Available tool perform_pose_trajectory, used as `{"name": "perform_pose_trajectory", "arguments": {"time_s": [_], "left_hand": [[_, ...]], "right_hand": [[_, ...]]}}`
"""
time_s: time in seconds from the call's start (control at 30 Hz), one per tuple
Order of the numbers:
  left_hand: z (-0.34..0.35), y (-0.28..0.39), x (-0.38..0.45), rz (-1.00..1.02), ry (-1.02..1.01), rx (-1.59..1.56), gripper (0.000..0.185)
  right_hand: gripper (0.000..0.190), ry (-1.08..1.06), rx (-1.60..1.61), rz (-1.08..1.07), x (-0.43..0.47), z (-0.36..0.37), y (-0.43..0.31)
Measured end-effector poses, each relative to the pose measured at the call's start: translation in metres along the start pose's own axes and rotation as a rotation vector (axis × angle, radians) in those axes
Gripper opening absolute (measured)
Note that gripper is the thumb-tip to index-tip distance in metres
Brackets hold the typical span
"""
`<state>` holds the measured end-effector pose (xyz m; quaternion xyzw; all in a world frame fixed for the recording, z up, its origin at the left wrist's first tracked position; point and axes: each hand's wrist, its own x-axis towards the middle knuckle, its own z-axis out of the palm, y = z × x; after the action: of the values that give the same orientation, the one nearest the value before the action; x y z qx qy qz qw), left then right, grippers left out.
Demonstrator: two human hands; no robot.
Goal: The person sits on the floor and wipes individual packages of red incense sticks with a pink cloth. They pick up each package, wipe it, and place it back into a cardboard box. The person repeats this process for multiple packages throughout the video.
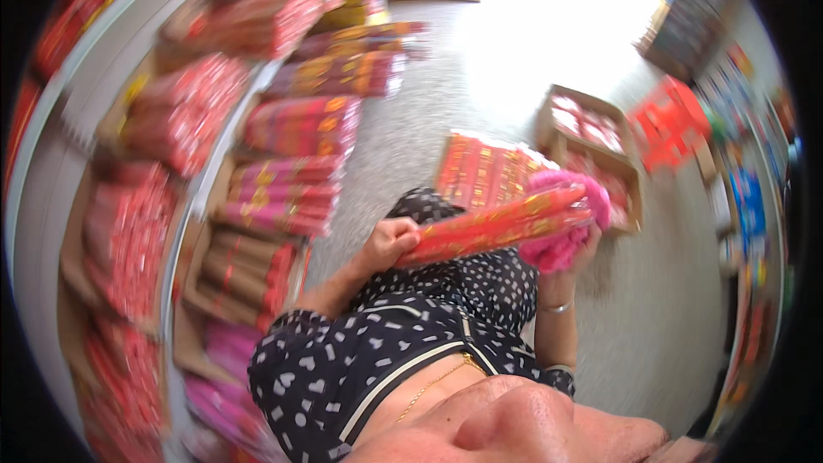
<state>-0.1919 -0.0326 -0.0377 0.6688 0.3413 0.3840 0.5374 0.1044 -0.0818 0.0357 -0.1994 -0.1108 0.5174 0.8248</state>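
My left hand [389, 244] grips one end of a long red packet [485, 225] with gold print and clear plastic wrap. The packet slants across in front of my lap, its far end higher. At that end, my right hand [586, 249] holds a fluffy pink cloth [553, 257] against the wrap. Part of the cloth shows behind and above the packet's tip. Below the packet, on the floor side, lies a block of similar red packets [482, 170] in shiny wrap. What the packet contains cannot be told.
At left, shelves [222, 141] carry boxes of wrapped red, pink and brown bundles [241, 270]. Open cardboard boxes [627, 193] with red-and-white packets and a red crate [672, 122] stand on the grey floor [398, 109]. More stocked shelving [755, 206] runs along the right.
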Motion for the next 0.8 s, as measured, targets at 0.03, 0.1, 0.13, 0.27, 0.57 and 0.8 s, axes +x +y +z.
{"name": "perform_pose_trajectory", "arguments": {"time_s": [0.03,0.1,0.13,0.27,0.57,0.8], "left_hand": [[-0.009,0.001,-0.005,-0.021,0.078,0.003,0.025],[-0.036,0.002,-0.015,0.081,0.289,0.063,0.027],[-0.056,-0.002,-0.022,0.204,0.417,0.134,0.028],[-0.109,0.060,-0.065,0.316,0.944,-0.398,0.028],[-0.213,0.179,-0.174,0.607,1.724,0.240,0.030],[-0.290,0.217,-0.243,0.224,1.935,0.602,0.033]], "right_hand": [[0.047,-0.057,-0.053,0.018,0.003,-0.011,0.011],[0.049,-0.176,-0.137,0.050,0.020,-0.052,0.029],[0.049,-0.064,-0.192,0.056,0.024,-0.055,0.040],[0.050,-0.086,-0.211,0.198,0.055,-0.120,0.065],[0.049,0.171,-0.375,0.198,0.056,-0.200,0.084],[0.047,0.215,-0.450,0.328,0.040,-0.212,0.083]]}}
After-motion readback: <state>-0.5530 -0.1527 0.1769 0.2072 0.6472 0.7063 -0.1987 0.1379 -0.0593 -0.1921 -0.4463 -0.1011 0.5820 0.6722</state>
